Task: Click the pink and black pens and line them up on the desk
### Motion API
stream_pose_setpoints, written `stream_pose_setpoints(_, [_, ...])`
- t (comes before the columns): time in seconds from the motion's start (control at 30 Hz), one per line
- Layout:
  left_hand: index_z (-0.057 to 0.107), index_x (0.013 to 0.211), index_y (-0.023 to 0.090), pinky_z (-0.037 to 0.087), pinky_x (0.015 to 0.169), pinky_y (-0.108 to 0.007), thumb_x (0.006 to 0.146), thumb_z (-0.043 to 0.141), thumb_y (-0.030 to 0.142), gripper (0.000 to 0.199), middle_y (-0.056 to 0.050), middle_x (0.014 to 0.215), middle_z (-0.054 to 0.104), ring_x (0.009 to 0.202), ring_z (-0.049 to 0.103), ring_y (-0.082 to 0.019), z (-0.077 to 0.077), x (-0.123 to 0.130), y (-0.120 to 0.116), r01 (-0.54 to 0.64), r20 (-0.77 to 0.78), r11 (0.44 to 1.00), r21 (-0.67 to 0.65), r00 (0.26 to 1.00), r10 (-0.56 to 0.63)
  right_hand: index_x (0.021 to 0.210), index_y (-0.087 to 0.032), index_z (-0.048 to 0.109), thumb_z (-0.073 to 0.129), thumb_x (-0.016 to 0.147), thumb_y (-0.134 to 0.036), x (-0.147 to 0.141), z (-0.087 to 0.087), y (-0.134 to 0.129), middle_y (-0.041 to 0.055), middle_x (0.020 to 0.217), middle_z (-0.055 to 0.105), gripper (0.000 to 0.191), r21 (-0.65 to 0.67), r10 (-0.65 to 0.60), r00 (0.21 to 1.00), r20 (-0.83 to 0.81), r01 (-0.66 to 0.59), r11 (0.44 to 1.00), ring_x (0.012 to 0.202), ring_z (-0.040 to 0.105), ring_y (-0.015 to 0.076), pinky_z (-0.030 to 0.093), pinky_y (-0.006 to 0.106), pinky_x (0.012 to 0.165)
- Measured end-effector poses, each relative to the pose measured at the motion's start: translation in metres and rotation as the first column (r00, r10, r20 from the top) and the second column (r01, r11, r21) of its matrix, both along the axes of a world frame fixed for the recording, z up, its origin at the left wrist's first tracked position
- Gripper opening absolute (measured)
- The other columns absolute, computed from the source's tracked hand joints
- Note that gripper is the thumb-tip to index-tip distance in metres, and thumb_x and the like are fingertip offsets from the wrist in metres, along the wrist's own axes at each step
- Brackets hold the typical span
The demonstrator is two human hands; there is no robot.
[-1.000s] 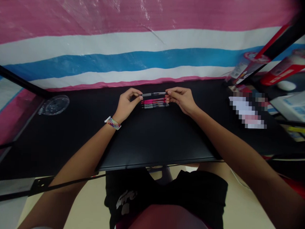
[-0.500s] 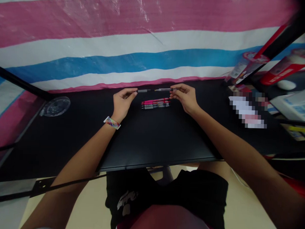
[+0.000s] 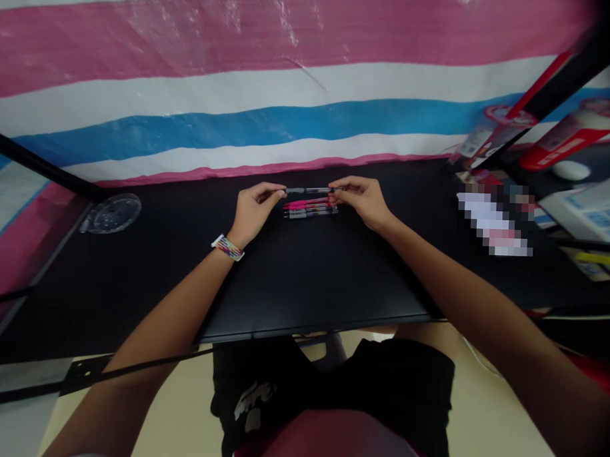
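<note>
Just above the black desk (image 3: 303,275), a pen (image 3: 311,190) with a grey grip and a clear barrel lies level between my two hands. Its left end is pinched between the thumb and fingers of my left hand (image 3: 255,210), which has a multicoloured band on the wrist. Closed on the pen's right end is my right hand (image 3: 363,200), whose fingers hide that tip. Directly below, several pens rest side by side: pink pens (image 3: 306,204) at the back and grey ones (image 3: 305,214) in front.
A clear plastic lid (image 3: 116,213) lies at the desk's left. Toward the right stand a clear cup (image 3: 488,138) with a red straw and a red-and-white cup (image 3: 571,141), beside a white rounded object (image 3: 571,170). A striped sheet (image 3: 289,121) hangs behind the desk.
My hands have come closer together and slightly lower. The grey-grip part and clear part, spread farther apart before, now form one shorter, continuous pen. The pens on the desk stay put.
</note>
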State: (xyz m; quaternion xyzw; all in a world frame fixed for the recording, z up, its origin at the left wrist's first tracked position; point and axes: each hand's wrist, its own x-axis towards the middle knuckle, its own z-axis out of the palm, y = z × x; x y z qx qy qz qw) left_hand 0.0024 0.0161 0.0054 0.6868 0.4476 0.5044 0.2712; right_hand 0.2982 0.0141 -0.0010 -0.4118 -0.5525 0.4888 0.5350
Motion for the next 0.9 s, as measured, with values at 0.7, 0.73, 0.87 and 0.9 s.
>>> stream_pose_setpoints(0.7, [0.064, 0.142, 0.029, 0.06, 0.104, -0.041, 0.095, 0.086, 0.046, 0.055, -0.008, 0.116, 0.082, 0.116, 0.079, -0.025, 0.0005, 0.0043, -0.0013, 0.106, -0.013, 0.992, 0.069, 0.994, -0.105, 0.103, -0.024, 0.087, 0.093, 0.079, -0.041, -0.0056, 0.0042, -0.0052, 0.008, 0.095, 0.084, 0.03, 0.028, -0.023, 1.0, -0.004, 0.023, 0.999, 0.09, 0.08, 0.0269, 0.069, 0.049, 0.094])
stream_pose_setpoints(0.73, [0.065, 0.141, 0.029, 0.06, 0.104, -0.041, 0.098, 0.082, 0.047, 0.05, -0.008, 0.112, 0.083, 0.113, 0.08, -0.024, 0.0003, 0.0041, -0.0013, 0.1, -0.011, 0.993, 0.067, 0.995, -0.1, 0.103, -0.024, 0.087, 0.093, 0.079, -0.04, -0.0058, 0.0045, -0.0055, 0.008, 0.094, 0.084, 0.029, 0.028, -0.022, 1.0, -0.009, 0.022, 0.999, 0.089, 0.08, 0.0267, 0.069, 0.049, 0.094])
stream_pose_setpoints(0.87, [0.069, 0.141, 0.028, 0.061, 0.102, -0.043, 0.11, 0.065, 0.049, 0.038, -0.003, 0.086, 0.08, 0.09, 0.08, -0.021, 0.0003, 0.0039, -0.0022, 0.088, 0.0, 0.996, 0.032, 0.996, -0.088, 0.102, -0.025, 0.087, 0.092, 0.079, -0.04, -0.0063, 0.0058, -0.0062, 0.0072, 0.094, 0.084, 0.028, 0.012, -0.012, 1.0, -0.01, 0.012, 1.0, 0.085, 0.08, 0.0257, 0.069, 0.049, 0.093])
stream_pose_setpoints(0.9, [0.067, 0.145, 0.029, 0.06, 0.105, -0.043, 0.107, 0.07, 0.049, 0.043, -0.005, 0.094, 0.082, 0.096, 0.081, -0.022, 0.0004, 0.004, -0.0025, 0.093, -0.011, 0.995, 0.042, 0.996, -0.093, 0.102, -0.025, 0.087, 0.092, 0.08, -0.04, -0.0063, 0.0059, -0.0063, 0.0073, 0.094, 0.084, 0.027, 0.012, -0.011, 1.0, -0.012, 0.011, 1.0, 0.085, 0.08, 0.0255, 0.069, 0.049, 0.094])
